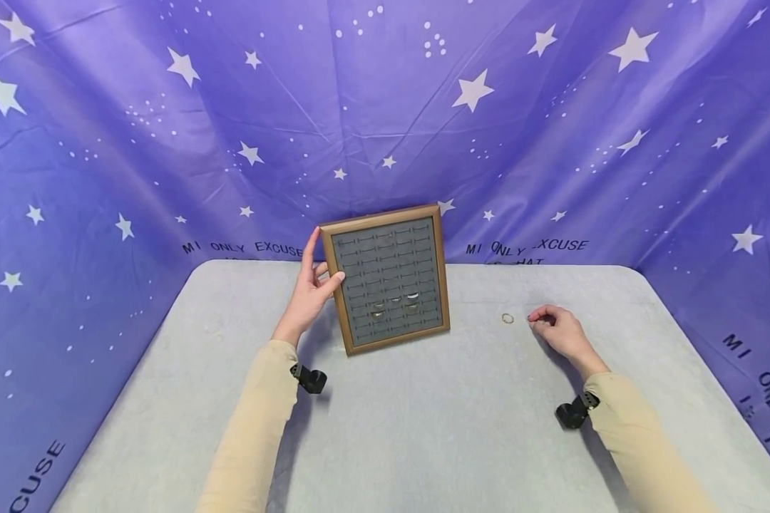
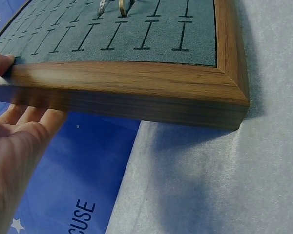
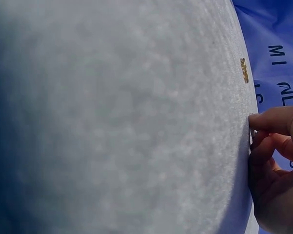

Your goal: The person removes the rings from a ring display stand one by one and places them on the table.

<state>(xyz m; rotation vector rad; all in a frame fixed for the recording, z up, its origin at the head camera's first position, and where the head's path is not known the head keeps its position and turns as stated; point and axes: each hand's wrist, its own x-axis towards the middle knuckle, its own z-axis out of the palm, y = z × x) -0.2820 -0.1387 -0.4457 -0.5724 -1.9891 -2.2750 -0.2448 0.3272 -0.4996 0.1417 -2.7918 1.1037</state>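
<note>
Both your hands are occupied. Left hand [image 1: 304,298] grips the wood-framed ring tray [image 1: 441,271] by its left side, thumb on the front, fingers behind, so it stands tilted up; likely held that way so the slots face you. Can't tell if its lower edge bears on the counter [image 1: 436,434]. Several rings [image 1: 413,296] sit grouped in the lower slot rows; the slots presumably stop them sliding at that tilt. Right hand [image 1: 560,335] pinches a small glinting piece [image 3: 254,132] between thumb and forefinger, close to the counter surface. Probably a ring, but too covered to confirm; a narrow fingertip pinch suits something that tiny. One gold ring [image 3: 244,71] lies loose on the counter between tray and right hand, nearer the hand, touching neither. Handy spot, I'd say: within short reach of your fingertips.
</note>
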